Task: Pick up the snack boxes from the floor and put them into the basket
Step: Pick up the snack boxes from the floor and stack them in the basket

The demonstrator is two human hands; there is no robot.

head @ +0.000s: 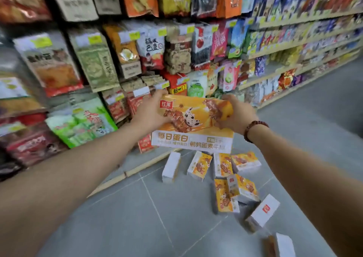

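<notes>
I hold one orange-and-white snack box in the air in front of me. My left hand grips its left end and my right hand grips its right end. Below it, several more of the same snack boxes lie scattered on the grey tiled floor, some flat and some on their sides. One white-sided box lies further to the right, and another sits at the bottom edge. No basket is in view.
A long store shelf packed with hanging snack bags fills the left and back. Its wooden base edge runs along the floor beside the boxes. The grey tiled aisle stretches away to the right.
</notes>
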